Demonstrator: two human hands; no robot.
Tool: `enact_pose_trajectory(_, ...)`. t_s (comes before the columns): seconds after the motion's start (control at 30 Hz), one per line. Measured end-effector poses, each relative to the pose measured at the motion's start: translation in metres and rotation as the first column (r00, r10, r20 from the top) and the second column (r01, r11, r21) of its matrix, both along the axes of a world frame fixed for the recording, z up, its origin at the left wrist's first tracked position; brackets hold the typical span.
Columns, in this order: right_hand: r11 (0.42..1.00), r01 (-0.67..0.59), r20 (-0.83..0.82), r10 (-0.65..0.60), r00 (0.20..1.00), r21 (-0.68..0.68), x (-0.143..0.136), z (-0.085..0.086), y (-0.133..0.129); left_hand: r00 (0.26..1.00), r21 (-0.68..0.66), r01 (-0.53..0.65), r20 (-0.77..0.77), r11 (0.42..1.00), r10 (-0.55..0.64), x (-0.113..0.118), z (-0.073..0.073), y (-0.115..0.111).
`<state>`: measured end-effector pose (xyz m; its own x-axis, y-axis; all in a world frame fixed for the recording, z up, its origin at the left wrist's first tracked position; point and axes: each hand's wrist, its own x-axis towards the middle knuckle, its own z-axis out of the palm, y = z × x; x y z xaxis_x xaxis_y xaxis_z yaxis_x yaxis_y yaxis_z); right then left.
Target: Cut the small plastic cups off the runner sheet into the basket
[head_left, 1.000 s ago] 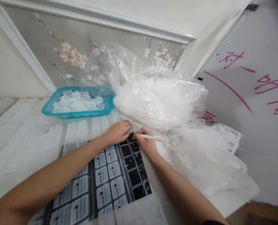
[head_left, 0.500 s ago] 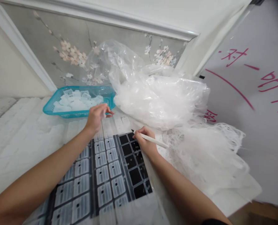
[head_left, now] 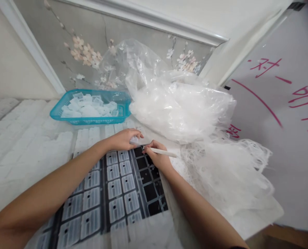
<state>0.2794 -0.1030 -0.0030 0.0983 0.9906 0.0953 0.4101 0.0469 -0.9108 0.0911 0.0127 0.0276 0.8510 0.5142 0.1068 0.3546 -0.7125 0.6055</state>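
A small clear plastic piece (head_left: pixel 134 139) is pinched in my left hand (head_left: pixel 125 139), over the far end of a black gridded tray (head_left: pixel 150 192). Close on its right, my right hand (head_left: pixel 159 155) grips a white pen-like tool (head_left: pixel 164 152), its tip pointing left at the tray's upper squares. The tray's right columns show bare black squares. Translucent ribbed pieces (head_left: pixel 114 188), each with a dark dot, fill the columns to the left.
A blue basket (head_left: pixel 97 120) of clear pieces stands at the back left. Behind my hands lies a large clear plastic bag (head_left: pixel 180 110). Tangled white strands (head_left: pixel 221 166) spread at right, beside a whiteboard (head_left: pixel 294 155) with red writing. White pieces (head_left: pixel 21 148) cover the left side.
My left hand has moved right and down from beside the basket to the tray's far end, near my right hand. My right hand and the tool have shifted slightly left. The view has shifted slightly.
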Motion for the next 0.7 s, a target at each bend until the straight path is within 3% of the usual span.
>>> enact_pose_trajectory(0.17,0.999,0.046,0.028,-0.045,0.999,-0.027,-0.004,-0.002,0.004,0.999,0.158,0.035,-0.031,0.987,-0.03,0.004,-0.007,-0.005)
enact_pose_trajectory(0.23,0.997,0.061,0.06,-0.059,0.997,-0.038,-0.005,-0.002,0.006,0.999,0.155,0.036,0.012,0.987,-0.038,0.005,-0.01,-0.01)
enact_pose_trajectory(0.3,0.997,0.068,0.092,-0.063,0.994,-0.047,-0.006,-0.002,0.009,0.981,0.048,-0.095,0.176,0.994,0.085,0.006,-0.01,-0.013)
enact_pose_trajectory(0.33,0.996,0.07,0.105,-0.065,0.992,-0.049,-0.006,-0.002,0.01,0.925,-0.056,-0.211,0.31,0.976,0.218,0.006,-0.009,-0.013)
enact_pose_trajectory(0.37,0.996,0.076,0.114,-0.07,0.991,-0.049,-0.007,-0.002,0.01,0.808,-0.199,-0.319,0.454,0.927,0.375,0.007,-0.005,-0.013)
enact_pose_trajectory(0.4,0.996,0.081,0.122,-0.075,0.99,-0.047,-0.008,-0.001,0.01,0.636,-0.364,-0.37,0.571,0.855,0.519,0.007,-0.001,-0.012)
enact_pose_trajectory(0.47,0.995,0.094,0.131,-0.089,0.987,-0.035,-0.01,-0.001,0.008,0.288,-0.636,-0.273,0.662,0.722,0.692,0.007,0.01,-0.008)
enact_pose_trajectory(0.5,0.995,0.099,0.126,-0.095,0.988,-0.025,-0.01,0.0,0.006,0.19,-0.713,-0.165,0.655,0.682,0.731,0.008,0.015,-0.007)
enact_pose_trajectory(0.57,0.995,0.099,0.064,-0.099,0.993,0.009,-0.011,0.001,0.0,0.16,-0.795,0.034,0.603,0.606,0.782,0.01,0.024,-0.007)
enact_pose_trajectory(0.7,0.962,0.2,-0.144,-0.175,0.974,0.184,-0.008,0.004,-0.012,0.306,-0.905,0.236,0.414,0.353,0.857,0.022,0.023,-0.024)
